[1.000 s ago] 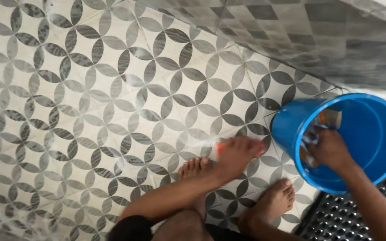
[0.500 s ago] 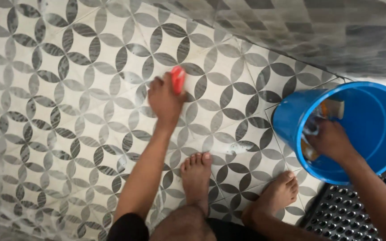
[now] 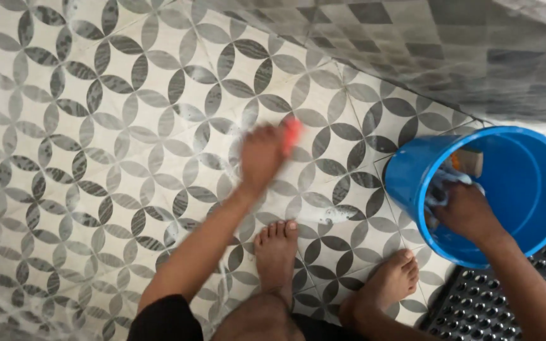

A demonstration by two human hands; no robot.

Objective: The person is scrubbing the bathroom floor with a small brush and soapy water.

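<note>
Floor [image 3: 96, 126]: glazed patterned tile, smooth, wet sheen. Bucket [image 3: 538, 208] at 3 o'clock: glossy blue plastic. Mat [image 3: 475, 309] at 5 o'clock: black rubber, studded, matt.

Both forearms are bare from above the elbow down, with no watch, bracelet or ring showing on the left hand [image 3: 261, 155] or the right hand [image 3: 469, 211]. A short dark sleeve [image 3: 164, 319], black or near black, covers the left upper arm. Both feet are bare, without shoes or socks. The left hand is blurred, so finer detail cannot be told.
</note>
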